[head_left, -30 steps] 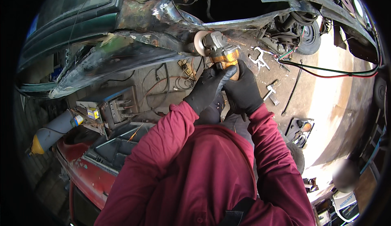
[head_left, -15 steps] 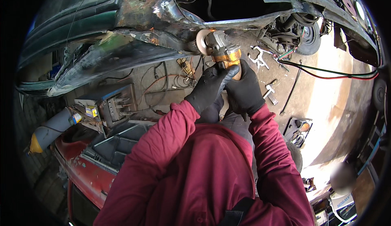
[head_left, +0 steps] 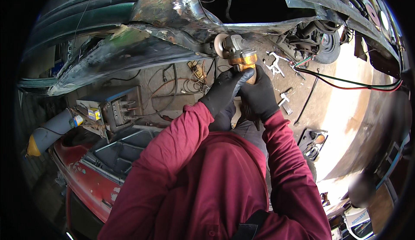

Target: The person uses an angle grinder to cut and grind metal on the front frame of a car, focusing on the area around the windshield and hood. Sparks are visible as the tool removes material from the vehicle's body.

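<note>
Both my black-gloved hands hold an angle grinder (head_left: 242, 58) with a yellow-orange body and a grey metal head. My left hand (head_left: 221, 89) is closed on the left side of its body, thumb lying along the top. My right hand (head_left: 259, 95) wraps the rear end from the right. The round pale disc (head_left: 221, 45) points left, close to a rusty metal edge of the car body (head_left: 181, 39); whether it touches cannot be made out. Behind the grinder, the car body has bare, scorched metal and a large dark opening.
Clamps (head_left: 275, 64), a long thin bar (head_left: 308, 95) and a tray of parts (head_left: 312, 143) lie on the floor to the right. Hoses (head_left: 350, 79) cross there. To the left are cables (head_left: 175, 89), a box-shaped machine (head_left: 116, 109), a gas cylinder (head_left: 51, 131) and a red car (head_left: 86, 175).
The view has shifted a little, so the car body, grinder and my left hand appear slightly further right. My grip on the grinder is the same.
</note>
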